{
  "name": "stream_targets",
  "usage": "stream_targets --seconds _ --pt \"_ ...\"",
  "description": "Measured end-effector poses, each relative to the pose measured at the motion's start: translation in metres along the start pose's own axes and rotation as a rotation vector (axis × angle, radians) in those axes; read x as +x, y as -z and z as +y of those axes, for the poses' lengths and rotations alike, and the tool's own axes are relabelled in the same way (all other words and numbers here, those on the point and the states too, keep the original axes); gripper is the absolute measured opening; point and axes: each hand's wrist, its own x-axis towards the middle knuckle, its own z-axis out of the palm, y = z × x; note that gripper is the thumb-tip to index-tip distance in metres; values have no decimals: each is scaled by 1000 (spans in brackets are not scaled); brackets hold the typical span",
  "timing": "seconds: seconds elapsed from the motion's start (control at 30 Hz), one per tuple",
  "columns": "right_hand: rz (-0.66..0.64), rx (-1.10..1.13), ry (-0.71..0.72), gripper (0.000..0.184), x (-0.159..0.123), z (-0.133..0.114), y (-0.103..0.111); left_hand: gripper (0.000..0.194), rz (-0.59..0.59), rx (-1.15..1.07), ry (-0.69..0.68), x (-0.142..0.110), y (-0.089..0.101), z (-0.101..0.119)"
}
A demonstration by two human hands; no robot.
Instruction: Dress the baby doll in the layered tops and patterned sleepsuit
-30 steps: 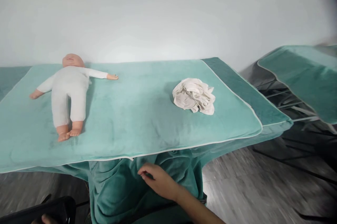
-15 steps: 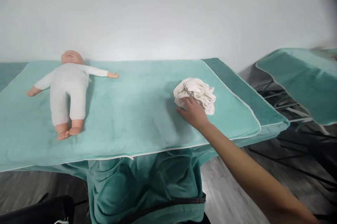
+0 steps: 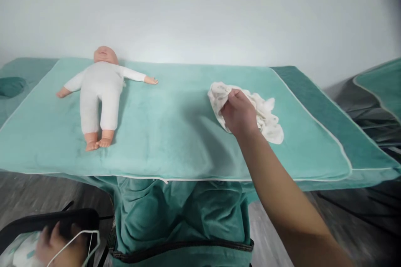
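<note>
White cloth [image 3: 267,118] is only partly raised, gripped by the right hand [image 3: 239,110]; the rest lies crumpled on the massage bed [image 3: 169,141]. 1 baby doll [image 3: 102,80] lies untouched, left of that hand. Low down, the left hand [image 3: 62,245] is blurred; its hold I cannot tell.

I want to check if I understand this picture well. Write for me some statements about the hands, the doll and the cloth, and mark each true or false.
1. The right hand grips the white cloth. True.
2. The white cloth is spread flat. False: it is crumpled.
3. The doll has both arms stretched outward. True.
4. The doll lies face down. False: it lies on its back.
5. The left hand touches the doll. False: this hand, blurred, is at the lower left, apart from it.
</note>
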Motion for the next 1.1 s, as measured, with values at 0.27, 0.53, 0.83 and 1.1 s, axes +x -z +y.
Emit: stream_targets --seconds 0.27,0.53,0.83,1.1 --pt "-892 -324 96 23 -89 -4 -89 35 -75 -396 -296 -7 -56 152" --pt "-404 -958 321 40 -100 22 -32 52 -453 -833 -227 37 -96 293" --pt "-346 -1250 206 42 -59 38 21 20 -561 -1028 65 56 -133 299" --pt "-512 -1135 179 36 -56 2 95 27 -503 -1369 483 61 -128 295"
